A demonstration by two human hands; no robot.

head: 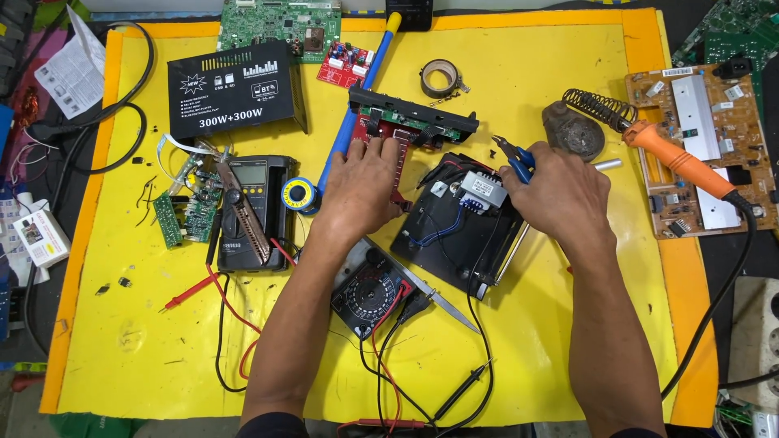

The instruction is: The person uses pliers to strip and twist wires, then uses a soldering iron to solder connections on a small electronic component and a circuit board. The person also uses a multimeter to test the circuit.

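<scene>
yellow mat (519, 341) | left hand (361, 191) flat on red board (389, 150) (one) | right hand (560, 191) grip clamped on pliers (513, 154)

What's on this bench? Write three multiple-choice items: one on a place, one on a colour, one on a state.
1. Where does the utility knife lie?
A. On the digital multimeter
B. On a tape roll
C. Inside a black case

2. What colour is the handle of the soldering iron?
A. Blue
B. Orange
C. Green

3. How is the right hand?
A. Flat and empty
B. Closed on blue-handled pliers
C. Pinching a red probe

Answers:
1. A, the knife rests slantwise across the meter's face.
2. B, the handle is orange where it runs back from the coil stand.
3. B, the pliers' nose sticks out past the fingers.
</scene>
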